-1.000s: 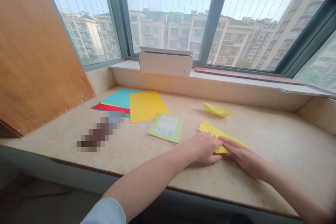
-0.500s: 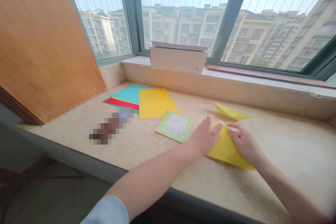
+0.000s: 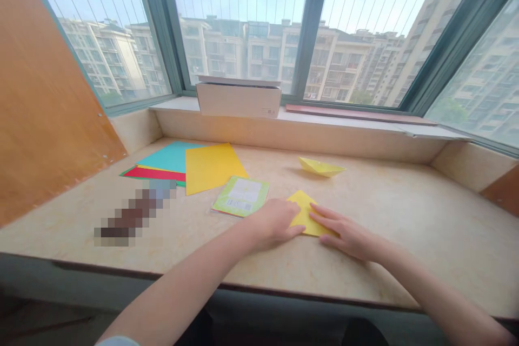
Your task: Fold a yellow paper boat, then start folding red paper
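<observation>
A folded yellow paper (image 3: pixel 304 203) is being held down on the pale stone counter (image 3: pixel 405 216), between the two hands, with one corner being pointed away from the person. Its left part is being covered by the left hand (image 3: pixel 279 221), whose fingers are being kept bent and close together, with the thumb being stretched along the near edge; whether the paper is being pinched there cannot be told. The right side is being touched by the right hand (image 3: pixel 344 230), which is being laid low with its fingers extended and slightly spread. Beyond the paper, a yellow paper boat (image 3: pixel 322 167) is being supported by the counter, apart from both hands. Just beside the left hand, a green packet (image 3: pixel 243 194) with a white label is being seen lying flat. Farther left, a blue sheet (image 3: pixel 166 157) and a red sheet (image 3: pixel 156 174) are being partly covered by a golden-yellow sheet (image 3: pixel 213 167). In front of these sheets, a long object (image 3: pixel 133 211) is being hidden by pixelation. On the sill, a white box (image 3: pixel 239 100) is being held up before the window, with a flat pinkish strip (image 3: pixel 357 114) being displayed to its right.
</observation>
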Demonstrator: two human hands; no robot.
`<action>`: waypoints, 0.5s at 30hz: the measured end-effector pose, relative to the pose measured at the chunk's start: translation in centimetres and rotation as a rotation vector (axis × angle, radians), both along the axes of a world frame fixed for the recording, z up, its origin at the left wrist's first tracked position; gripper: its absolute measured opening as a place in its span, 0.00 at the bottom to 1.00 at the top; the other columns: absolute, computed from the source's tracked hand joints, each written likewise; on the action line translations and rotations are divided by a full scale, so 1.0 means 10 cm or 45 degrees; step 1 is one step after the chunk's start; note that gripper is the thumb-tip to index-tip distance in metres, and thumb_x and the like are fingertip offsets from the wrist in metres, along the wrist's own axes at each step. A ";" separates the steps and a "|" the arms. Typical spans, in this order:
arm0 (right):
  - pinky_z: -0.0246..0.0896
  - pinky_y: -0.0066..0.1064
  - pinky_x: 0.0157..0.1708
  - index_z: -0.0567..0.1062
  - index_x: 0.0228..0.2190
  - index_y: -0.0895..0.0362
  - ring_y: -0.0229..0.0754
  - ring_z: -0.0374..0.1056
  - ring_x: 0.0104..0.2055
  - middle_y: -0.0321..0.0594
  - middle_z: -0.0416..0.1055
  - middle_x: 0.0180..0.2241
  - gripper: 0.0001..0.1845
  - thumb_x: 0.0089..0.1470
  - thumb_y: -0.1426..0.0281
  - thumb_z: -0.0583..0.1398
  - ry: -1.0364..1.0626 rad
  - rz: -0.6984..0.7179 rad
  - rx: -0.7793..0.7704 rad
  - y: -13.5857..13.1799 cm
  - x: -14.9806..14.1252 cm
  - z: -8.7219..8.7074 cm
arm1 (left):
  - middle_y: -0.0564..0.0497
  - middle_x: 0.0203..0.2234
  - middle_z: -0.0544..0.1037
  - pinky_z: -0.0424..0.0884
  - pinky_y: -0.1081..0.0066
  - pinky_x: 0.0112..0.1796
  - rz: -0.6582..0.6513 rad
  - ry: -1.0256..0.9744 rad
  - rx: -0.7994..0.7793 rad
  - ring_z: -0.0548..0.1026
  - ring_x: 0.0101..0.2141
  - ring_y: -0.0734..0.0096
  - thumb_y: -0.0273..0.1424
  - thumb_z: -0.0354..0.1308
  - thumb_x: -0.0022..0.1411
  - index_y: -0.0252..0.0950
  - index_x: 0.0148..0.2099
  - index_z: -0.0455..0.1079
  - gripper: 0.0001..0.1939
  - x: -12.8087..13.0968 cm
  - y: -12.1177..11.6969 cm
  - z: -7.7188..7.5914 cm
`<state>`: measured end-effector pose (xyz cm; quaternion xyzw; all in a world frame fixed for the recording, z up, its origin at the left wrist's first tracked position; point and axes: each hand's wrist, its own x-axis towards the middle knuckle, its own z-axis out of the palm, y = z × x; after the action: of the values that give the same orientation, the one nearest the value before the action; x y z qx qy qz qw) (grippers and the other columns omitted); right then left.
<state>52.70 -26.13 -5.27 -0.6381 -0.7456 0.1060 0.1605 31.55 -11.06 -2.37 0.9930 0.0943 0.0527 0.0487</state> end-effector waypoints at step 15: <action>0.67 0.37 0.39 0.79 0.52 0.50 0.50 0.77 0.36 0.43 0.82 0.38 0.22 0.63 0.73 0.52 -0.090 -0.089 -0.011 -0.02 0.12 0.07 | 0.41 0.60 0.73 0.65 0.66 0.59 -0.125 -0.047 -0.187 0.72 0.58 0.61 0.33 0.50 0.74 0.35 0.56 0.74 0.16 -0.29 0.15 -0.02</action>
<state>53.90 -26.31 -4.60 -0.6678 -0.7276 0.0810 0.1347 28.66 -9.53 -2.56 0.9890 0.0482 0.0615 0.1258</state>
